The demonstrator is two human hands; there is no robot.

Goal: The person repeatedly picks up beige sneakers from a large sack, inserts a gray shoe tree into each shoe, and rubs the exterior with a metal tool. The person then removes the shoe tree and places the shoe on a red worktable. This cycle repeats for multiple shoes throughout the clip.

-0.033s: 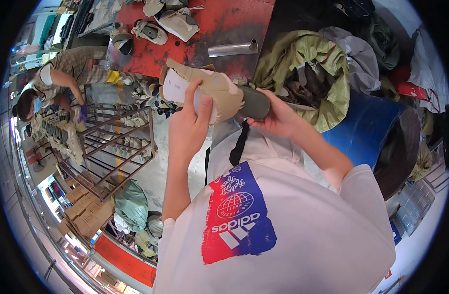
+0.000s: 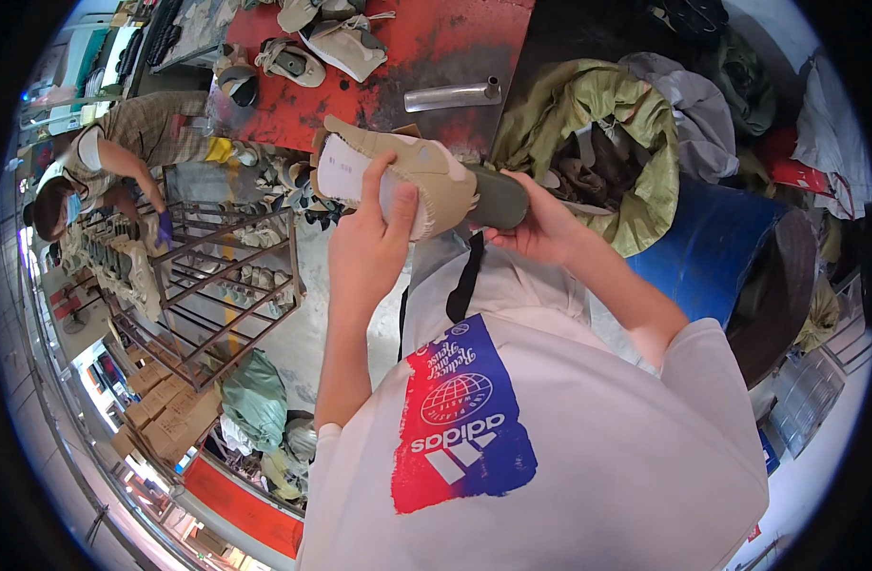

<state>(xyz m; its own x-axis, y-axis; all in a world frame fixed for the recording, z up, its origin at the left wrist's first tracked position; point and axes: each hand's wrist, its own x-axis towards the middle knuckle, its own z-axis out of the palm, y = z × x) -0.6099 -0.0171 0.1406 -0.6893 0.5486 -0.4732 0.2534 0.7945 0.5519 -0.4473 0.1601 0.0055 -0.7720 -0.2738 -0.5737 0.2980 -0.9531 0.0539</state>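
My left hand (image 2: 371,228) is closed around a beige shoe upper (image 2: 428,181) with a pale bottom board, thumb and forefinger pressing on the board. A smooth dark green block (image 2: 499,200), which looks like a shoe last, sticks out of the upper's right end. Fingers of my right hand (image 2: 545,226) are wrapped round that green block, and its underside is hidden. Both hands hold the joined pieces in front of my waist, near the front edge of the red worktable (image 2: 455,48).
A metal tube (image 2: 452,95) and several unfinished shoes (image 2: 345,48) lie on the worktable. To the right are an open yellow-green sack (image 2: 650,190) and a blue drum (image 2: 712,252). At left, a person (image 2: 122,157) with a purple glove leans over a metal rack (image 2: 217,324) of shoes.
The upper and the green block have shifted very slightly to the right with my hands. The person's gloved hand at the rack has moved a little downward in the picture.
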